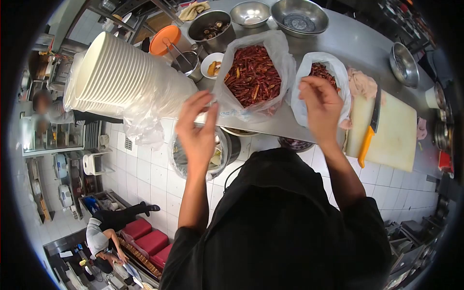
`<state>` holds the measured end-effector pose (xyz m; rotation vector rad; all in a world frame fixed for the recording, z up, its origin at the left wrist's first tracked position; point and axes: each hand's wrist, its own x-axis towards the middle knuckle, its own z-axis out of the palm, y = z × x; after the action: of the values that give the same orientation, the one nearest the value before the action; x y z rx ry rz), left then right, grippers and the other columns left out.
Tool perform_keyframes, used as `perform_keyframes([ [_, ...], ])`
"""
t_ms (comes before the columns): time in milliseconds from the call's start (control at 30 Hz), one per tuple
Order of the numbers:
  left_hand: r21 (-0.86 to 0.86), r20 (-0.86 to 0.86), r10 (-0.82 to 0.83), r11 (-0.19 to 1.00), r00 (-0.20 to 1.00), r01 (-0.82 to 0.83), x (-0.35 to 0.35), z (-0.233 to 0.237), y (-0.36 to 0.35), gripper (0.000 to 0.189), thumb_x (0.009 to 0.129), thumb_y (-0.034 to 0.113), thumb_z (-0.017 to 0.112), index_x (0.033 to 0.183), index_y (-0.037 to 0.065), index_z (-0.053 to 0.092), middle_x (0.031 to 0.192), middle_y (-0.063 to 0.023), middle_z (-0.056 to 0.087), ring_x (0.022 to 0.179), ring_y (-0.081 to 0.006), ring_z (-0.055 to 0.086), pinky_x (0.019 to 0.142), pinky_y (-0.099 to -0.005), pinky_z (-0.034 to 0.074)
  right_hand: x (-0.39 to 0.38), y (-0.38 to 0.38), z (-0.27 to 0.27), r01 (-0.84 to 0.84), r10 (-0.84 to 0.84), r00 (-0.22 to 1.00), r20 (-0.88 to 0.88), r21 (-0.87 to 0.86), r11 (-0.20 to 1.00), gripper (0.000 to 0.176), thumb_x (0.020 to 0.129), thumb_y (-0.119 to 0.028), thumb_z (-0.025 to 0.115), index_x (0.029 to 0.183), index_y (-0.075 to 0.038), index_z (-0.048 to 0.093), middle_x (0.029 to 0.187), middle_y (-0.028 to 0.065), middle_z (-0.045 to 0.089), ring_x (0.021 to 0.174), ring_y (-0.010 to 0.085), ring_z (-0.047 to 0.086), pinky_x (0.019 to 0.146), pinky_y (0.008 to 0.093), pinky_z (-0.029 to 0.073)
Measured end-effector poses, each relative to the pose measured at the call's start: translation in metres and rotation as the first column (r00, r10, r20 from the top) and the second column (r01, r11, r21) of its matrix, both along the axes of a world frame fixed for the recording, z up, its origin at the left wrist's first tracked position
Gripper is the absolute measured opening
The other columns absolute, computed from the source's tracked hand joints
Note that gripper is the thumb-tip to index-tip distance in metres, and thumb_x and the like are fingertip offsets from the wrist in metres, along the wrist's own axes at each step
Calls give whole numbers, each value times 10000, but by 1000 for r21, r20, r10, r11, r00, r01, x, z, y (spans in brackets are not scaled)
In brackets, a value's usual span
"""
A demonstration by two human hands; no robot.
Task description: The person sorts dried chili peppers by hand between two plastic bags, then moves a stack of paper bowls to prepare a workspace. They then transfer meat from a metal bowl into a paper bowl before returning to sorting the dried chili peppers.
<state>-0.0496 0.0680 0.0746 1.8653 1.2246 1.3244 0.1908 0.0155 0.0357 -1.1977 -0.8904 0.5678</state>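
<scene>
My left hand (pixel 197 133) is raised beside the large clear bag (pixel 285 53) of dried red chillies (pixel 251 75). Its thumb and fingertips come close together near the bag's left edge; whether anything is between them I cannot make out. Over the smaller white bag (pixel 300 108), my right hand (pixel 323 108) has its fingers curled, thumb near the fingertips. More dried chillies (pixel 321 71) show inside that bag, partly behind the hand. Whatever those fingers might hold is too small to tell.
Stacked white tubs (pixel 121 72) stand left, near a pot (pixel 211 36) of dark pieces. An orange-handled knife (pixel 371 133) lies on a cutting board (pixel 398 128). Below the counter edge is a lined bin (pixel 179 162). Another person (pixel 104 237) works at lower left.
</scene>
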Motion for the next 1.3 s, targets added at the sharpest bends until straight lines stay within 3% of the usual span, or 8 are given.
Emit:
perform_keyframes([
  [167, 209, 195, 104, 967, 975, -145, -37, 44, -24, 177, 891, -82, 638, 1058, -52, 688, 1153, -163, 657, 1023, -200, 628, 841, -272, 509, -121, 15, -13, -465, 446, 877, 176, 81, 882, 135, 900, -36, 611, 1022, -8, 663, 911, 107, 674, 869, 205, 671, 782, 341, 529],
  [233, 173, 188, 100, 976, 977, -133, -45, 41, -25, 183, 899, -81, 631, 1071, -51, 685, 1159, -163, 651, 1008, -192, 627, 842, -273, 512, -172, 24, -59, -578, 448, 690, 568, 60, 814, 308, 826, -14, 632, 1132, -4, 661, 984, 154, 673, 912, 315, 663, 815, 414, 519],
  [333, 126, 174, 86, 986, 981, -109, -64, 26, -24, 195, 901, -82, 630, 1086, -51, 683, 1157, -155, 650, 984, -181, 627, 836, -277, 514, -171, 11, -48, -686, 736, 394, 551, -357, 634, 342, 814, -42, 631, 1152, -11, 674, 1001, 180, 672, 939, 375, 647, 835, 456, 506],
  [533, -127, 131, 191, 977, 973, -174, -106, -20, -38, 189, 898, -62, 652, 1082, -41, 690, 1093, -96, 667, 904, -120, 601, 790, -240, 486, -27, -6, -39, -123, 284, 761, 583, -300, 946, 221, 793, 7, 649, 987, -41, 743, 837, 144, 668, 757, 302, 658, 703, 392, 520],
  [633, -183, 151, 145, 976, 978, -116, -107, -36, -42, 185, 893, -65, 655, 1072, -35, 692, 1091, -94, 668, 905, -120, 601, 790, -246, 489, 52, -16, -52, 221, 232, 552, 801, -409, 885, 255, 774, -23, 656, 993, -94, 767, 917, 161, 680, 887, 333, 664, 815, 441, 527],
  [933, -77, 110, -139, 986, 984, 148, -49, -28, -39, 184, 845, -44, 703, 1025, -9, 712, 1078, -132, 698, 879, -162, 650, 792, -263, 517, 95, -7, -107, 213, 502, 488, 714, -655, 725, 210, 803, -74, 679, 992, -119, 758, 1089, 135, 593, 1072, 327, 598, 926, 427, 480],
  [1133, -45, 81, -194, 979, 978, 198, -23, -22, -44, 182, 839, -34, 719, 1019, -13, 713, 1072, -129, 699, 851, -168, 665, 771, -274, 529, 114, -9, -98, 72, 271, 553, 788, -369, 927, 145, 835, -55, 690, 978, -61, 713, 1054, 118, 662, 1024, 277, 636, 897, 398, 495],
  [1300, -5, 3, -304, 953, 953, 304, 20, -20, -45, 213, 811, -32, 737, 1021, -5, 710, 1048, -131, 693, 870, -247, 677, 799, -311, 532, 112, -10, -72, -246, 292, 956, 31, -457, 855, 149, 946, -76, 644, 1053, 26, 657, 908, 61, 698, 808, 118, 635, 752, 257, 510],
])
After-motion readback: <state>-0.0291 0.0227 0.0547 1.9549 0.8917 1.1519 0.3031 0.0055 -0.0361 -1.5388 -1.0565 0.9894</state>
